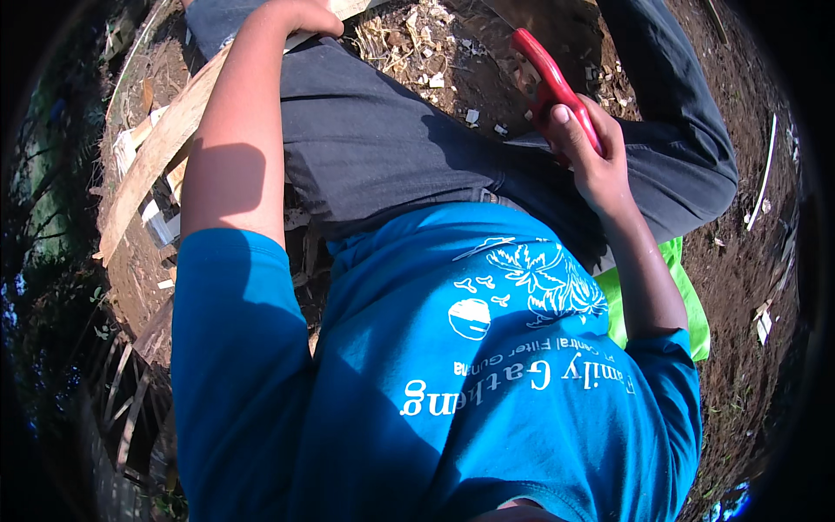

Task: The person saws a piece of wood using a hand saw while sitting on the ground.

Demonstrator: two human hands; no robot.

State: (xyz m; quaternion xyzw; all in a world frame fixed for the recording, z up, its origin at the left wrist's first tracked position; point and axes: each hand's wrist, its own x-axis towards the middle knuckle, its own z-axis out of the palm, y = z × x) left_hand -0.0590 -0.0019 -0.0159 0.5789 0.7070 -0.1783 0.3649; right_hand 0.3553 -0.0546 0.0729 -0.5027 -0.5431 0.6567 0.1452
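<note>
My left hand is at the top edge, closed over a long pale wooden plank. The frame cuts off part of this hand, and most of its fingers are hidden. The plank slants from the top down to the left, passing beneath my left forearm. In my right hand is a red-handled tool, its looped grip like a handsaw's. My thumb lies along the grip, above my bent leg. The tool's working end cannot be made out clearly against the dark ground.
Wood chips are scattered over brown soil beyond my legs in dark trousers. Bright green cloth lies beside my right elbow. A thin pale strip is on the ground at the right. Sticks and plants border the left side.
</note>
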